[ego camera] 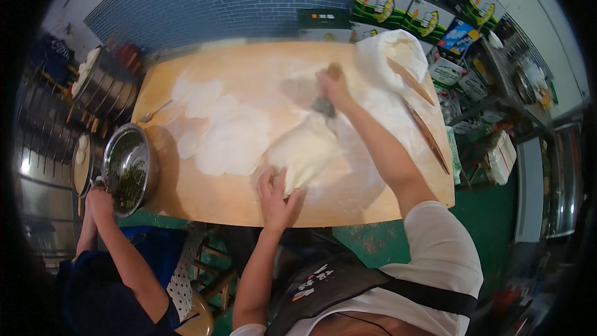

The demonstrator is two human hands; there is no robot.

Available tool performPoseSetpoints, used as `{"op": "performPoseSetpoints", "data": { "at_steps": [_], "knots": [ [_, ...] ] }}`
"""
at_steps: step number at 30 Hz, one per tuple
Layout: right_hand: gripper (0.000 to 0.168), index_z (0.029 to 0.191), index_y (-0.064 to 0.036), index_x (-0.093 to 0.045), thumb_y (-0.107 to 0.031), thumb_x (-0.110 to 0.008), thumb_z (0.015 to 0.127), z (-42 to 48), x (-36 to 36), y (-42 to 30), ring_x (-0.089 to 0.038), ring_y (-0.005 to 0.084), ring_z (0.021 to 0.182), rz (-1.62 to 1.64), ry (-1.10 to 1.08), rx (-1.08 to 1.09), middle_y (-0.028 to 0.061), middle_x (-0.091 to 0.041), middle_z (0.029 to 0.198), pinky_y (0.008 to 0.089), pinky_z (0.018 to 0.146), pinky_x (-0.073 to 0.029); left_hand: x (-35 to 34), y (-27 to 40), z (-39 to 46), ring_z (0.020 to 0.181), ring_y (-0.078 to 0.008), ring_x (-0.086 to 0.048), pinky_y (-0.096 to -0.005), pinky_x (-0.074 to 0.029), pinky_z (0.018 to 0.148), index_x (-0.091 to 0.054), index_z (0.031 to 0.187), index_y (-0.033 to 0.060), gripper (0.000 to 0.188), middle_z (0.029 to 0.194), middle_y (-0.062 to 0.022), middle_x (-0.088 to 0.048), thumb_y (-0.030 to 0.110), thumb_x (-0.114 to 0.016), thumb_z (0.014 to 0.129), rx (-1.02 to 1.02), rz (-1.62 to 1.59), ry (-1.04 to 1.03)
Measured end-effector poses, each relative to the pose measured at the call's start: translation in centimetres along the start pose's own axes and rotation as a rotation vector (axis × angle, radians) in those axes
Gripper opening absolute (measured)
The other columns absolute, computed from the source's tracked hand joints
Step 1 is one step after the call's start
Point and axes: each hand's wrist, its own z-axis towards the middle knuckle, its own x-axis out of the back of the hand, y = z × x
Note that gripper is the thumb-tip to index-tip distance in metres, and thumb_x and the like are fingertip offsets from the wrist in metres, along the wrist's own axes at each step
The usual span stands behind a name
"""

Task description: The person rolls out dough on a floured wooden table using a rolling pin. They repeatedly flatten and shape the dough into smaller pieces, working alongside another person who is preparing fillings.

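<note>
A large pale lump of dough lies on the floured wooden table in front of me. My left hand grips its near end, fingers and thumb spread around the tip. Beyond the far end, my right hand is closed on a dough scraper; its grey blade points down toward the dough, and motion blurs it. Left of the dough, thin round wrappers lie overlapping in a pile, with more wrappers behind.
At left, a co-worker's hand is at a steel bowl of chopped green filling. A spoon lies nearby, with steamers behind. At right are a white flour sack and tapered rolling pins. Cartons are stacked beyond.
</note>
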Motion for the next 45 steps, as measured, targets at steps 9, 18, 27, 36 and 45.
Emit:
{"op": "performPoseSetpoints", "data": {
  "at_steps": [9,18,27,36,45],
  "knots": [
    [0.02,0.091,-0.006,-0.051,-0.024,-0.055,0.098,5.8,10.4,-7.7,-0.052,0.0143,0.07,0.082,0.92,0.608,0.0026,-0.056,0.079,0.0279,0.065,-0.043,-0.1,0.2,0.4,0.123,-0.0414,-0.042,-0.0484,-0.037,0.102,-0.053,0.123,-0.0018,0.049,0.135,-0.0235,-0.043,0.013,-0.069,0.08,0.024,-0.067,0.065],
    [0.038,0.113,0.006,-0.052,-0.004,-0.062,0.078,7.4,12.7,-9.3,-0.048,0.0371,0.108,-0.517,1.202,0.76,0.0234,-0.051,0.115,0.045,0.096,-0.04,0.5,-0.3,0.0,0.127,-0.0395,-0.038,-0.0466,-0.035,0.105,-0.049,0.131,0.0037,0.059,0.139,-0.0203,-0.039,0.014,-0.071,0.078,0.075,-0.106,0.085],
    [0.05,0.127,-0.02,-0.059,-0.027,-0.073,0.079,6.0,4.8,3.7,-0.055,0.0315,0.119,-1.417,-0.104,0.323,0.0159,-0.061,0.122,0.0388,0.098,-0.045,0.4,0.6,0.7,0.124,-0.04,-0.04,-0.0479,-0.037,0.103,-0.049,0.136,0.0105,0.065,0.139,-0.021,-0.039,0.021,-0.075,0.077,-0.011,-0.022,0.02],
    [0.054,0.124,-0.008,-0.061,-0.04,-0.069,0.081,15.6,10.0,-1.5,-0.052,0.0355,0.121,-1.754,-0.521,0.156,0.0171,-0.053,0.134,0.0441,0.101,-0.041,0.4,1.0,0.7,0.12,-0.0384,-0.045,-0.0464,-0.039,0.101,-0.052,0.133,0.0108,0.063,0.135,-0.0195,-0.044,0.018,-0.075,0.076,-0.051,-0.037,0.043],
    [0.037,0.108,-0.001,-0.057,-0.027,-0.064,0.083,8.2,-7.9,8.5,-0.056,0.0374,0.11,-1.178,-0.633,0.417,0.0208,-0.059,0.117,0.0445,0.094,-0.044,0.8,0.8,1.0,0.118,-0.0374,-0.048,-0.0455,-0.041,0.099,-0.056,0.13,0.0104,0.058,0.134,-0.0195,-0.046,0.018,-0.075,0.075,-0.043,-0.043,0.044]
  ]
}}
